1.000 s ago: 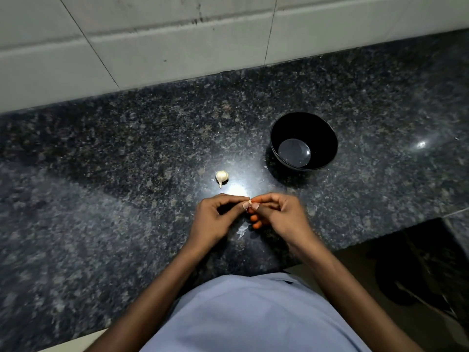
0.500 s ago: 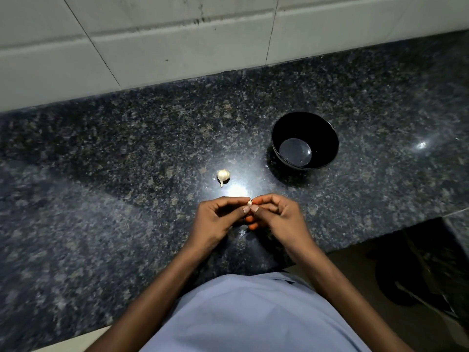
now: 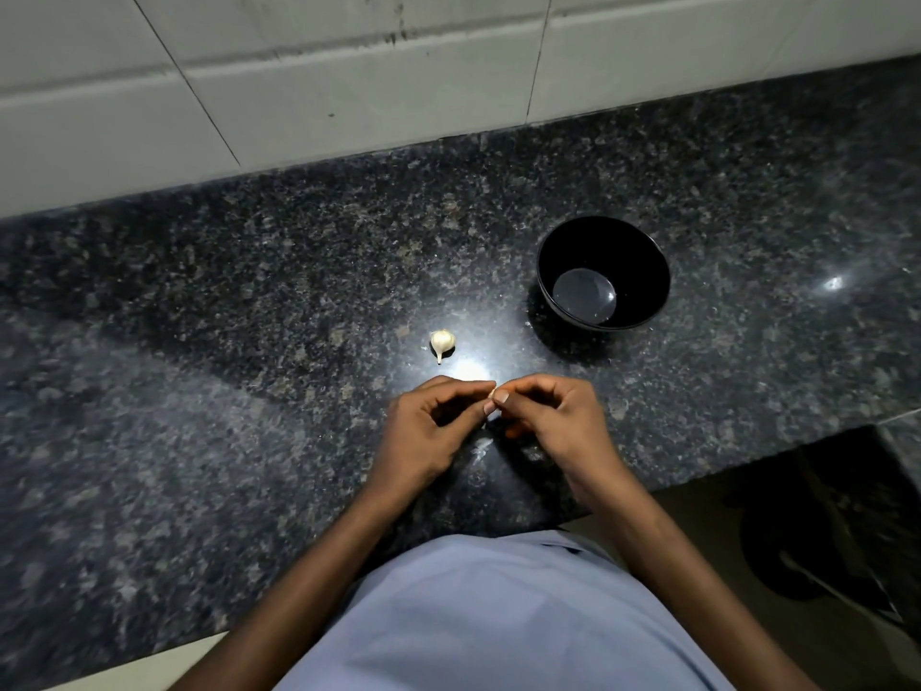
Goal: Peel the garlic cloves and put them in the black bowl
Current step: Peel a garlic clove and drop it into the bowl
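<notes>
On the dark speckled counter in front of you, the black bowl sits to the right, upright, with only a glossy sheen showing on its bottom. Behind it runs the pale tiled wall. A small garlic piece lies alone on the counter, left of the bowl and just beyond your hands; its rounded end faces the wall and its thin pointed tail points back toward you, so its long axis runs roughly front to back. Nothing stands between your hands and the bowl.

Your left hand and right hand meet near the counter's front edge, above a bright glare spot. The fingers of both are curled, and the thumb and forefinger tips of each pinch a garlic clove between them. Only a pale sliver of that clove shows, so you cannot tell which way it points or how much skin is on it. A pale fleck lies on the counter just under your hands. Your blue shirt fills the lower view.
</notes>
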